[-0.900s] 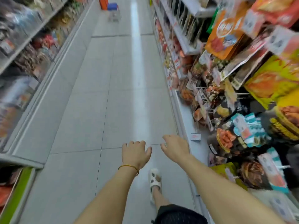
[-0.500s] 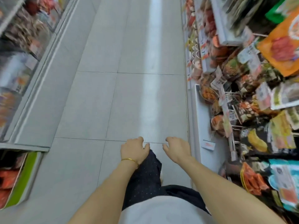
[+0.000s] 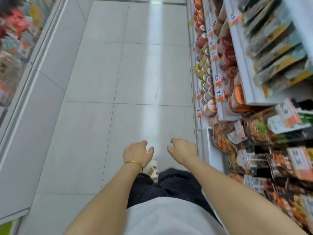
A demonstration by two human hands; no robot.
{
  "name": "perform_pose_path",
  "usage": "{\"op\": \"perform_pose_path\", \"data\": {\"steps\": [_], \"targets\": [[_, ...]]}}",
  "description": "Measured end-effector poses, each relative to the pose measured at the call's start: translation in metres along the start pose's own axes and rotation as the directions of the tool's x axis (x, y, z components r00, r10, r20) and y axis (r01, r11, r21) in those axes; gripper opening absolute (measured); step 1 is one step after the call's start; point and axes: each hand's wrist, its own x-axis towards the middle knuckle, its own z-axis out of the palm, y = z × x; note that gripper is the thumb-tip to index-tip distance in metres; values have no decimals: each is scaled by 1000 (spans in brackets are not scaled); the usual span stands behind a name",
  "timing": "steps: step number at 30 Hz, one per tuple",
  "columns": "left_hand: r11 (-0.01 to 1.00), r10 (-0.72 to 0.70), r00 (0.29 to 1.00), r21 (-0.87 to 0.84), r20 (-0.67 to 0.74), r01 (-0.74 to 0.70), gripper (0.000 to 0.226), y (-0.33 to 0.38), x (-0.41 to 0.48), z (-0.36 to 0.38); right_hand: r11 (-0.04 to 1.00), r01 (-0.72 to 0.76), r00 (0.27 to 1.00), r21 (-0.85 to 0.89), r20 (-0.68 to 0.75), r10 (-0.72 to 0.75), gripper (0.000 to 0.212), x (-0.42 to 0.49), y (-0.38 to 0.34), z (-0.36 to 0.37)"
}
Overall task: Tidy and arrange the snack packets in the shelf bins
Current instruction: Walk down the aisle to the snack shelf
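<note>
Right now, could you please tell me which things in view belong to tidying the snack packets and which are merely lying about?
For the job: snack packets at the right; left hand and right hand, both empty.
Just about: floor tiles; gold bangle; slipper; price tags; white cabinet on the left.

The floor point(image 3: 135, 73) tiles are smooth, pale grey and softly glossy, the snack packets point(image 3: 223, 138) shiny plastic film, the shelf point(image 3: 243, 73) smooth white painted metal by the look of it, the price tags point(image 3: 218, 94) paper, the bangle point(image 3: 133, 162) polished gold-coloured metal, the trousers point(image 3: 177, 185) matt dotted cloth.
</note>
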Motion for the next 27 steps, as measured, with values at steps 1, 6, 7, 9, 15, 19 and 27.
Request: {"op": "perform_pose_path", "data": {"steps": [1,6,7,9,15,19,27], "targets": [[1000,4,1000,-1,-2,-4,45,3,23,-17,1000,-3,1000,7,-8,3,36,23,-2,-18],[1000,14,999,18,38,-14,48,14,145,-88,999,-27,1000,27,17,26,35,145,-6,-85],[1000,10,999,19,47,-11,48,16,174,-103,999,-27,999,30,21,26,36,174,-6,-98],[1000,-2,998,19,57,1,48,18,234,-134,999,-18,1000,28,26,17,36,234,-5,-126],[997,-78,996,17,47,77,46,25,389,-239,999,22,998,-40,62,-20,31,398,-11,-237],[990,-125,992,61,11,124,42,18,480,-302,989,67,995,-132,79,-57,26,497,-31,-305],[983,-180,983,33,33,178,41,-38,703,-422,976,83,991,-203,117,-60,31,733,-81,-413]]}}
